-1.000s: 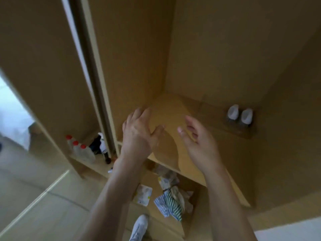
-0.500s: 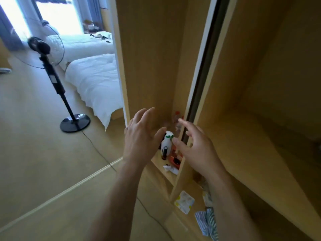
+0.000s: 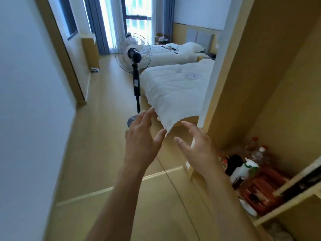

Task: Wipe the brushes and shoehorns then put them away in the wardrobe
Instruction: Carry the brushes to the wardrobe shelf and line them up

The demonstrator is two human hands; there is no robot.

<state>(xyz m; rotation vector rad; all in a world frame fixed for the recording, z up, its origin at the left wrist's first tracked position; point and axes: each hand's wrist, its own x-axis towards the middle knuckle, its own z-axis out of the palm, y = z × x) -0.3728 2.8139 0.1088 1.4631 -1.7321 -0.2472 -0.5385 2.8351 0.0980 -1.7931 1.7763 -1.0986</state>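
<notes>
Wardrobe of light tan wood fills the right side of the head view, its side panel upright and a lower shelf open at bottom right; no brushes or shoehorns can be made out anywhere in view. Left hand raised mid-frame, back toward camera, fingers straight and spread, grip wide, holding nothing. Right hand just beside it, apart from it, fingers loosely bent and splayed, thumb out toward the left hand, grip wide, holding nothing. Both bare forearms run up from the bottom edge. On the wardrobe shelf: white spray bottle with green nozzle, dark rounded object touching or just behind it, clear plastic bottles with red caps further back, red patterned box nearer the camera; all blurred, details not readable. Black pedestal fan stands on the pale wooden floor, its round base partly hidden behind the left hand's fingers. Bed with white duvet just right of the fan, corner of the duvet hanging over the bed edge above the gap between the hands. Second white bed behind it. Window with blue-grey curtains at the far end. White wall on the left.
</notes>
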